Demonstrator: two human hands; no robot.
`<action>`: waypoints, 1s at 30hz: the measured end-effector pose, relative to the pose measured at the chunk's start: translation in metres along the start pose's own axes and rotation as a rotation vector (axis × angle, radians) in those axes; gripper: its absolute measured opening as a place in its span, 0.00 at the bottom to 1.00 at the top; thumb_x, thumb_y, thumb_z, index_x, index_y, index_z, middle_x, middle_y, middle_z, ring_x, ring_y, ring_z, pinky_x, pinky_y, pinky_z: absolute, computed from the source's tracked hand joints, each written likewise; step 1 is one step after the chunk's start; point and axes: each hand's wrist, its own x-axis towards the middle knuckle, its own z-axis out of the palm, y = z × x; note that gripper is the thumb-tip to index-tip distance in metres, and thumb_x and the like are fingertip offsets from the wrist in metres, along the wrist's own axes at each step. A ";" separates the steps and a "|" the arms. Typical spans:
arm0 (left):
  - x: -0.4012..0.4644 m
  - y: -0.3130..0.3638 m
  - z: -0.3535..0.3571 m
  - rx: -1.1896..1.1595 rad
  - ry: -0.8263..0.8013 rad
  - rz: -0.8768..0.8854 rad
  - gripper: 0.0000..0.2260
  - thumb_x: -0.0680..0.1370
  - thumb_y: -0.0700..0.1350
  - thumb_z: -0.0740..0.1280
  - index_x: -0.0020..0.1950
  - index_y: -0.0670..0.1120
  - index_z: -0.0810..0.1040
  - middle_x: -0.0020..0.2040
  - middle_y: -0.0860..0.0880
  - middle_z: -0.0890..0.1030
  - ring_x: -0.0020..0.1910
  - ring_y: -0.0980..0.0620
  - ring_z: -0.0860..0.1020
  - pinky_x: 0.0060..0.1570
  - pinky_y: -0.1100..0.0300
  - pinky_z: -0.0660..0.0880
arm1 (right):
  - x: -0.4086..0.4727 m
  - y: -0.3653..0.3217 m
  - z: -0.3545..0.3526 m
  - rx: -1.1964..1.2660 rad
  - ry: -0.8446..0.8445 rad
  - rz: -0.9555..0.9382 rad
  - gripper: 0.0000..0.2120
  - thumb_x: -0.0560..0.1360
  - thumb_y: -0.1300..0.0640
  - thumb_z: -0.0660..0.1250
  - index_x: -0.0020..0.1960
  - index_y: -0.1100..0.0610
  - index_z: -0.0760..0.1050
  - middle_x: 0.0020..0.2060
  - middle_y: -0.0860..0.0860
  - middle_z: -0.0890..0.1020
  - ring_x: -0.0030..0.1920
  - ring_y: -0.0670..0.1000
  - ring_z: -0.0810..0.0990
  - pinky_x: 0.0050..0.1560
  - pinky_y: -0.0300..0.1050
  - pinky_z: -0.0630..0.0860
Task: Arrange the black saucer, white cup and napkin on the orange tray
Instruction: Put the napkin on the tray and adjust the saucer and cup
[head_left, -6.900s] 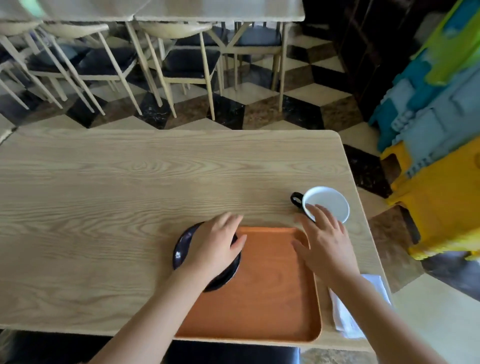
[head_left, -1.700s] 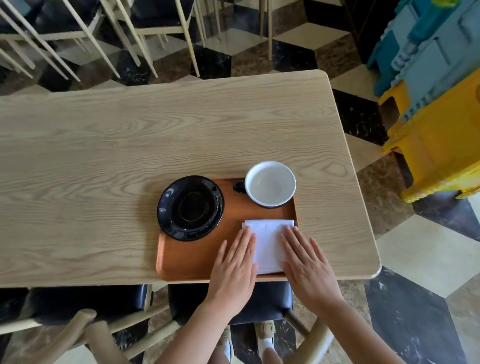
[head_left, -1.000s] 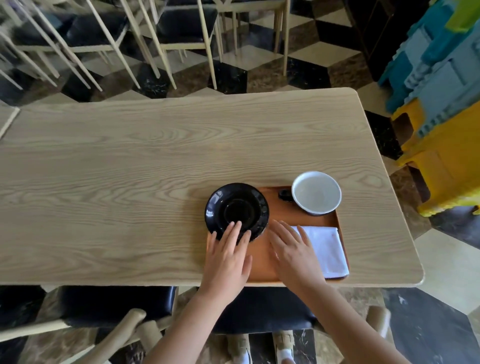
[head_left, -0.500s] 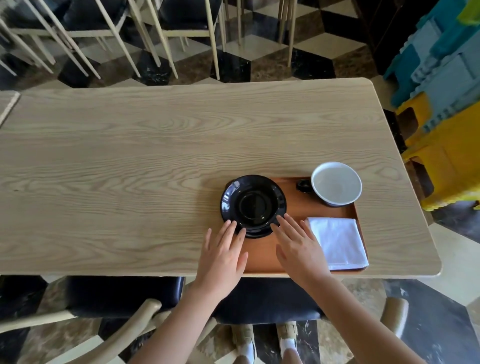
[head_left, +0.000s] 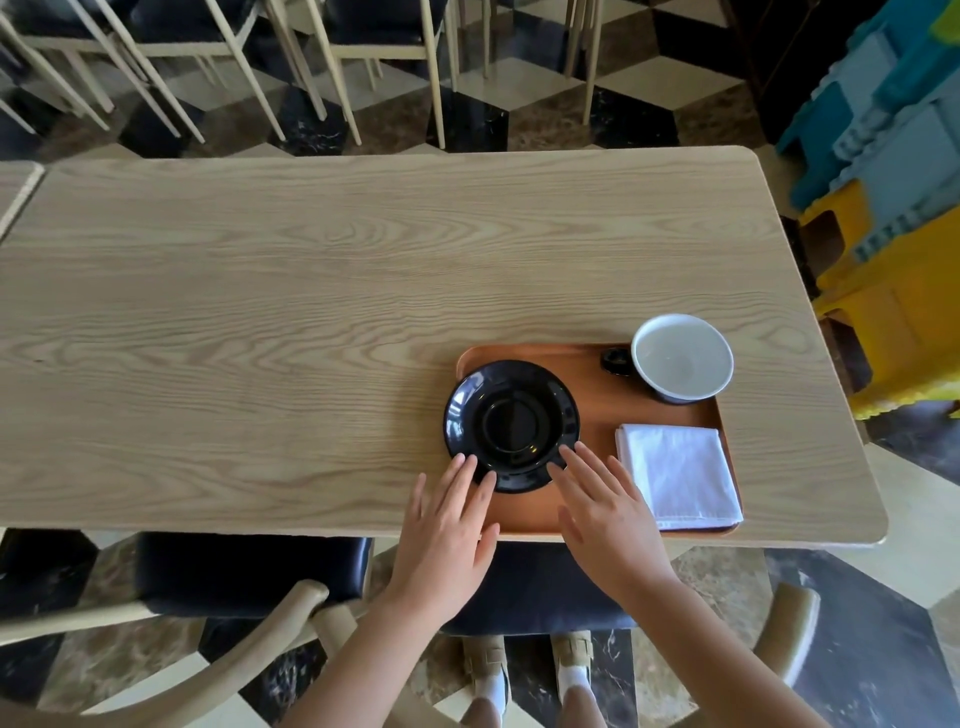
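1. At the near right end of a pale wooden counter (head_left: 311, 291): an orange tray (head_left: 597, 415), flat, its front edge close to the counter's near edge.
2. On the tray's left side: a black saucer (head_left: 511, 425), upright, its left rim overhanging the tray's left edge.
3. In the tray's far right corner: a white cup (head_left: 682, 357), upright and empty, with a dark handle pointing left toward the saucer.
4. In the tray's near right corner: a folded white napkin (head_left: 678, 475), flat, just in front of the cup and apart from the saucer.
5. At the saucer's near rim: left hand (head_left: 447, 530), flat and spread, fingertips touching the rim's left part, nothing gripped.
6. Beside it: right hand (head_left: 605, 512), also flat and spread, fingertips at the rim's right part, palm over the tray, nothing gripped.
7. Beyond the counter: pale-legged chairs (head_left: 332, 47) on a checkered floor; to the right, stacked blue and yellow plastic pieces (head_left: 893, 208).
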 end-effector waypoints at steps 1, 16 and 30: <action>0.000 0.000 0.000 0.005 0.002 0.003 0.22 0.77 0.53 0.53 0.68 0.46 0.70 0.69 0.43 0.72 0.70 0.46 0.67 0.64 0.41 0.66 | 0.000 0.000 0.000 0.000 0.000 0.000 0.20 0.68 0.61 0.72 0.60 0.58 0.76 0.61 0.56 0.79 0.65 0.57 0.73 0.64 0.57 0.67; 0.141 0.055 -0.073 -0.087 0.281 0.099 0.19 0.73 0.52 0.55 0.52 0.43 0.79 0.44 0.47 0.82 0.44 0.45 0.80 0.46 0.51 0.74 | 0.071 0.083 -0.086 0.027 0.227 0.299 0.11 0.68 0.62 0.67 0.50 0.61 0.78 0.47 0.58 0.83 0.46 0.62 0.81 0.43 0.53 0.77; 0.213 0.107 -0.055 -0.610 -0.079 -0.245 0.17 0.73 0.51 0.69 0.59 0.44 0.78 0.58 0.48 0.81 0.58 0.49 0.77 0.53 0.58 0.72 | 0.095 0.147 -0.090 0.462 0.051 0.696 0.21 0.70 0.67 0.58 0.61 0.56 0.74 0.56 0.59 0.80 0.56 0.60 0.77 0.53 0.48 0.73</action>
